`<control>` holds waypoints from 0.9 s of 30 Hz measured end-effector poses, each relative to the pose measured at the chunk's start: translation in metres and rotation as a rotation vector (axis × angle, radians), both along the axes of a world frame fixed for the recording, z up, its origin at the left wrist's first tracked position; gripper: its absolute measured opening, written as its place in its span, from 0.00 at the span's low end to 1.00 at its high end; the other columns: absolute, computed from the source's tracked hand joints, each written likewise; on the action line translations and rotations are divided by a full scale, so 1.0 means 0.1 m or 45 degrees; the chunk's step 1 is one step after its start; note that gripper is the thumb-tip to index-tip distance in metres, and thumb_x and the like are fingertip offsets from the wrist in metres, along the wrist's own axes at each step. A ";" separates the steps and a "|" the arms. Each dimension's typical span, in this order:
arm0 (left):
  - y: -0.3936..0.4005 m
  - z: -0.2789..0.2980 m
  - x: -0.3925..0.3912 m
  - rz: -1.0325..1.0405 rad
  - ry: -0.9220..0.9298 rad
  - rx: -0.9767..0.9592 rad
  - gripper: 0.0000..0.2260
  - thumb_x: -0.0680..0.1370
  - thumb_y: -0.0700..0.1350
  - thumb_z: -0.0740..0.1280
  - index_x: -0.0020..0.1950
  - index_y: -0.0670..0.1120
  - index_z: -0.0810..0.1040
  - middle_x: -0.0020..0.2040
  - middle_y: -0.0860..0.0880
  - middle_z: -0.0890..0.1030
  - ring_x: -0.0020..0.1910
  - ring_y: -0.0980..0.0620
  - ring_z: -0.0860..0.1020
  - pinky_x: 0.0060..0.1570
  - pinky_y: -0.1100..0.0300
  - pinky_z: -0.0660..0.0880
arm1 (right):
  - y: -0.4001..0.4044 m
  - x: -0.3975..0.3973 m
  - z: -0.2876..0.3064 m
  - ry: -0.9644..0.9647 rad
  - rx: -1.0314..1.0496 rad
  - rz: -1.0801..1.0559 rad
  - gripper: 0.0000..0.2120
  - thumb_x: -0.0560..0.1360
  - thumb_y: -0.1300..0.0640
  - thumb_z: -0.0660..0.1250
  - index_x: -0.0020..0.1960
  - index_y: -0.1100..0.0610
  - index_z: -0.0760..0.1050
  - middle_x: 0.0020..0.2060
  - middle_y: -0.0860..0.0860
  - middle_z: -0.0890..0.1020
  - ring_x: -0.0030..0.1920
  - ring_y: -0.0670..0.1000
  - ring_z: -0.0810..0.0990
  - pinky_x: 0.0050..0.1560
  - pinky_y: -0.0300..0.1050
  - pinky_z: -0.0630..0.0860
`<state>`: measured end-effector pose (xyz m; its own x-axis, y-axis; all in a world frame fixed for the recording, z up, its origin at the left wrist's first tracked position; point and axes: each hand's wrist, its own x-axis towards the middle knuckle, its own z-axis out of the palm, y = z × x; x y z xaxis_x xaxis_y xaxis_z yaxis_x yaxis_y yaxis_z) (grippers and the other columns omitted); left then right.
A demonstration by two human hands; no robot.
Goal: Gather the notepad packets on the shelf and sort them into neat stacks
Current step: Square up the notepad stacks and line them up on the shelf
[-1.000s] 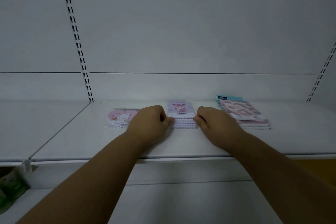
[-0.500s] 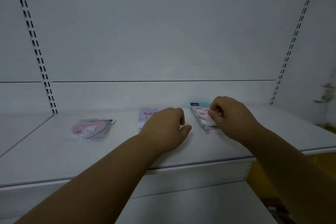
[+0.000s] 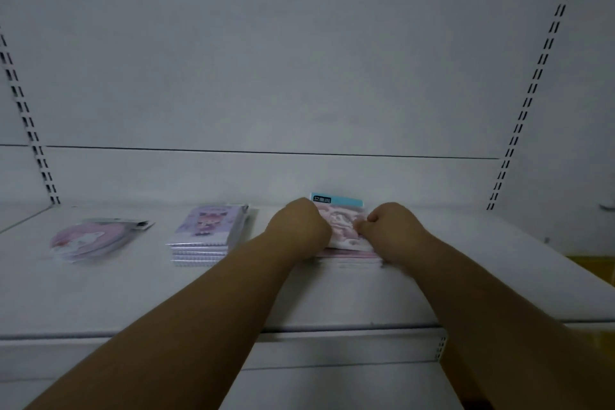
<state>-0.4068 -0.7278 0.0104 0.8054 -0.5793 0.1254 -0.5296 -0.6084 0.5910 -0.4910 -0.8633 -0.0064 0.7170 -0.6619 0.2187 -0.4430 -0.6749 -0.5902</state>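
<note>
Left hand [image 3: 301, 226] and right hand [image 3: 392, 226], fingers curled, grip opposite sides of the pink notepad stack [image 3: 344, 236] on the white shelf [image 3: 332, 296]. Left of this stack lies the purple notepad stack [image 3: 208, 235]; farther left, the round pink packet [image 3: 88, 240].

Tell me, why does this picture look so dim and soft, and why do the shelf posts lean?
Head view: dim, flat light, no glare; the round pink packet and both hands look softly blurred; the wide lens tilts the slotted uprights inward.

Dim white shelf [image 3: 332, 296] unit, slotted uprights [image 3: 529, 90] flanking back panel [image 3: 283, 60].
</note>
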 end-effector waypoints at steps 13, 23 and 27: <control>0.06 -0.11 -0.14 -0.225 0.678 -0.979 0.17 0.69 0.39 0.70 0.55 0.52 0.73 0.49 0.50 0.83 0.40 0.52 0.85 0.36 0.57 0.82 | 0.18 -0.11 0.09 -0.755 0.920 0.343 0.12 0.74 0.53 0.70 0.54 0.47 0.71 0.49 0.51 0.83 0.42 0.52 0.86 0.41 0.54 0.83; 0.06 -0.24 -0.06 -0.318 0.737 -0.903 0.16 0.68 0.44 0.68 0.54 0.55 0.73 0.48 0.52 0.84 0.43 0.52 0.85 0.43 0.53 0.82 | 0.24 -0.17 0.00 -0.538 0.941 0.423 0.13 0.79 0.51 0.62 0.63 0.51 0.70 0.56 0.55 0.82 0.52 0.57 0.83 0.58 0.60 0.77; 0.12 -0.17 0.04 -0.329 0.518 -0.693 0.12 0.71 0.40 0.71 0.51 0.52 0.77 0.42 0.55 0.85 0.39 0.56 0.84 0.35 0.62 0.80 | 0.15 -0.22 0.09 -0.443 0.851 0.430 0.11 0.77 0.51 0.64 0.57 0.53 0.77 0.49 0.53 0.86 0.48 0.55 0.85 0.55 0.58 0.80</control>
